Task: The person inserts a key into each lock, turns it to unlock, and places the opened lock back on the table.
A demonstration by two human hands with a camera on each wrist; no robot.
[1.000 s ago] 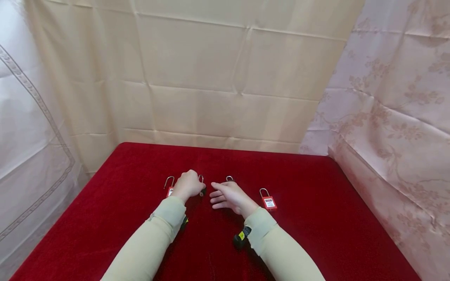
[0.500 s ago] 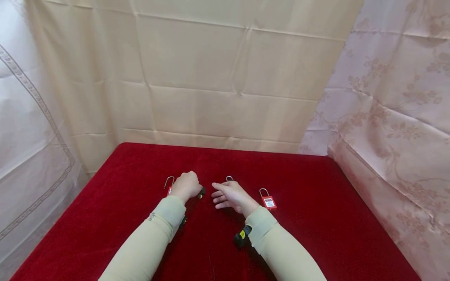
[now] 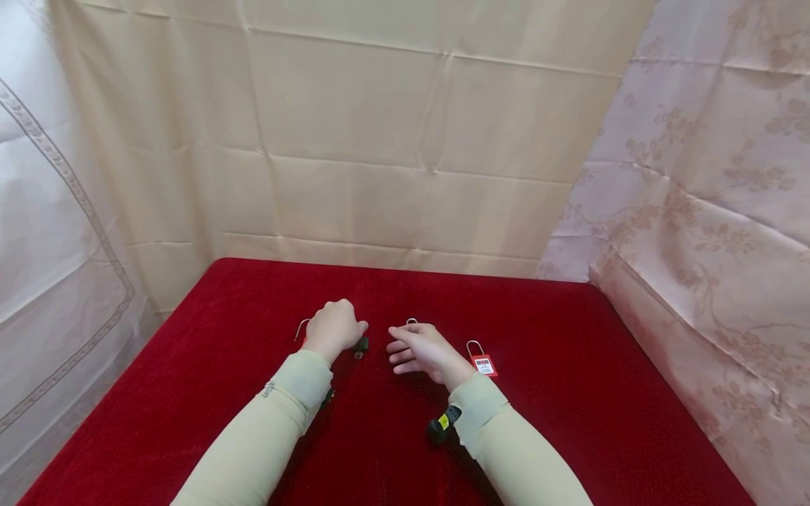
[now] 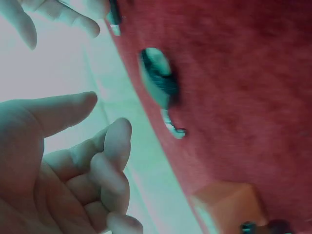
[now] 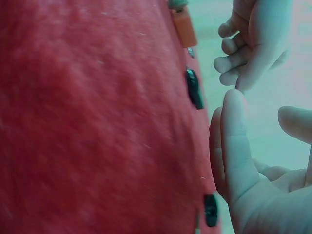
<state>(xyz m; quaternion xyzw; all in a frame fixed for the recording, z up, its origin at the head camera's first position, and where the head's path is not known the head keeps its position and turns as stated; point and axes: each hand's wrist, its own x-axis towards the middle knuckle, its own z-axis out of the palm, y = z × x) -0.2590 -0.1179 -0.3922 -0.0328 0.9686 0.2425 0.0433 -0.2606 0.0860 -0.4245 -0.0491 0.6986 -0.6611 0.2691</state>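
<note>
My left hand [image 3: 332, 328] hovers above a dark padlock [image 3: 361, 346]. In the left wrist view, the left hand's [image 4: 63, 170] thumb and loosely bent fingers stand apart with nothing between them, and the dark padlock [image 4: 157, 75] lies on the red cloth beyond. A red padlock [image 4: 231, 207] shows at the bottom there; in the head view the left hand hides most of it, leaving its shackle [image 3: 300, 327]. My right hand [image 3: 422, 353] hangs with fingers spread, holding nothing. Behind it, the shackle of another padlock [image 3: 412, 321] peeks out.
A red padlock [image 3: 484, 365] with a white label lies right of the right hand. Red cloth [image 3: 557, 393] covers the table. A beige curtain [image 3: 354, 140] hangs at the back, with pale curtains at both sides.
The dark padlock by my left hand no longer shows its raised shackle. My left hand has lifted slightly and loosened from it. My right hand has drifted slightly right.
</note>
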